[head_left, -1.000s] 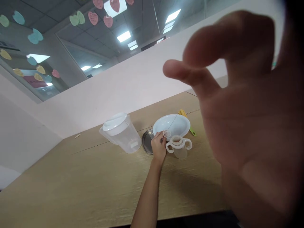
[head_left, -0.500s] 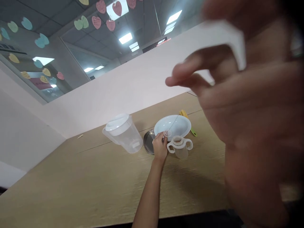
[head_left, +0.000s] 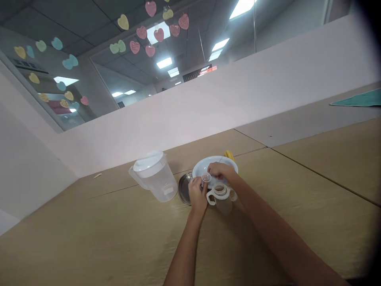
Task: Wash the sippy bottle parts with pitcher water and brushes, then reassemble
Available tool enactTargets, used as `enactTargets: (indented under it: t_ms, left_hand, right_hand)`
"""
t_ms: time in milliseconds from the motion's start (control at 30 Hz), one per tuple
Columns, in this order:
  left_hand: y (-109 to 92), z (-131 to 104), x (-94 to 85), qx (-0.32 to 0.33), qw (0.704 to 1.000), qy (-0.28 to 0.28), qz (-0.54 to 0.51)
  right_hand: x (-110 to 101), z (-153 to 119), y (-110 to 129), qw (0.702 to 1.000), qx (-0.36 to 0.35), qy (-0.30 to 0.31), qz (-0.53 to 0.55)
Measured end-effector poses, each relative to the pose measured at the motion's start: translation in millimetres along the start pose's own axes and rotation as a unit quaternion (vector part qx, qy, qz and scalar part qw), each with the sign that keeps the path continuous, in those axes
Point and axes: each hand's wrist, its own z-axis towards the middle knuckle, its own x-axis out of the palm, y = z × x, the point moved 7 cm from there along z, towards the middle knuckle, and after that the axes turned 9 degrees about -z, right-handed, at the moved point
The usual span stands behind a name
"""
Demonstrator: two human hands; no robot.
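Observation:
My left hand (head_left: 198, 195) has its fingers closed around a small clear round piece, like a cup lid (head_left: 206, 177), just left of a two-handled cup (head_left: 224, 204). The cup is translucent, with a white handled collar, and stands upright with its mouth uncovered. Over a white oval bowl (head_left: 198, 169), my right hand (head_left: 219, 170) has its fingers drawn together close to the clear piece. What they pinch, if anything, is too small to make out. The right forearm passes over the cup's right handle. A round metal dish (head_left: 183, 188) lies behind the left hand.
A clear pitcher with a white lid (head_left: 157, 178) stands left of the metal dish. Something yellow (head_left: 229, 155) shows behind the bowl. A small pale strip (head_left: 97, 175) lies at the far left, and a teal cloth-like piece (head_left: 361, 99) at the far right. A wall closes the back.
My right hand has gone from close before the camera, fingers apart, down to the bowl, closing its fingers beside the clear piece. The left hand keeps its hold. The view has shifted slightly.

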Motion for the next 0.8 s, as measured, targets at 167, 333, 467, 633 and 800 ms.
enactTargets:
  t_ms: [167, 333, 467, 633, 800]
  left_hand:
    - [8, 0, -2.3, -0.014, 1.0, -0.014, -0.01]
    - [12, 1, -2.4, -0.019, 0.999, -0.031, -0.031]
    - [14, 2, -1.6, -0.033, 0.998, -0.035, -0.038]
    - [19, 1, -2.3, -0.062, 0.995, -0.045, -0.063]
    - [27, 2, -4.7, -0.093, 0.989, -0.063, -0.093]
  right_hand:
    - [1, 5, -7, 1.0, 0.002, -0.02, 0.019]
    - [-60, -11, 7, 0.985, -0.041, -0.149, 0.079]
    - [-94, -48, 46, 0.946, -0.17, -0.21, 0.18]
    - [-90, -70, 71, 0.943, -0.229, -0.211, 0.119]
    - [-82, -64, 69, 0.953, -0.22, -0.204, 0.052]
